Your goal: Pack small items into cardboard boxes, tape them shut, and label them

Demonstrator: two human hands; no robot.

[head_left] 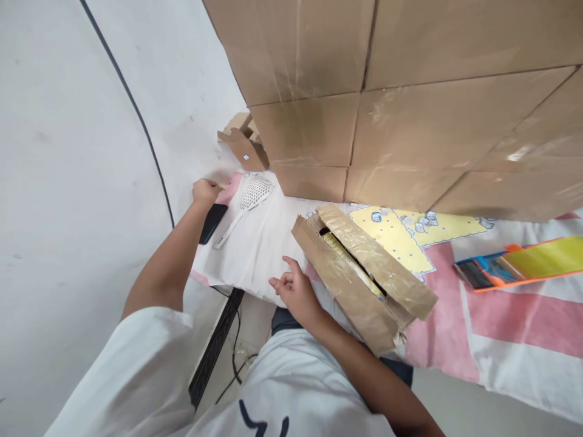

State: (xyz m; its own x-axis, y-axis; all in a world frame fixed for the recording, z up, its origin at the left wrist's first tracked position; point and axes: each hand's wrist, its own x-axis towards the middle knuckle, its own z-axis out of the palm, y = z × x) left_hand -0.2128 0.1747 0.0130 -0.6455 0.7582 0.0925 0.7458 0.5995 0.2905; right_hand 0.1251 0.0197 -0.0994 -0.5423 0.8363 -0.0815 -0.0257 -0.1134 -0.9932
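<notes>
My left hand (206,190) reaches to the far left of the cloth, its fingers closed; a small pale bit shows at the fingertips, too little to name. Just below it lies a flat black object (212,223). Beside that rests a white skimmer (255,194) with a perforated bowl, its handle toward me. My right hand (296,292) hovers with thumb and forefinger apart, holding nothing, left of an oblong cardboard box (350,303). The box's top flaps are parted, and yellowish contents (348,260) show through the gap.
Large taped cartons (314,136) are stacked along the back. A small opened carton (246,145) stands at the wall. An orange-edged packet (523,264) lies on the patterned cloth (505,315) at right. A black cable (132,97) runs down the wall; more cables hang below the edge.
</notes>
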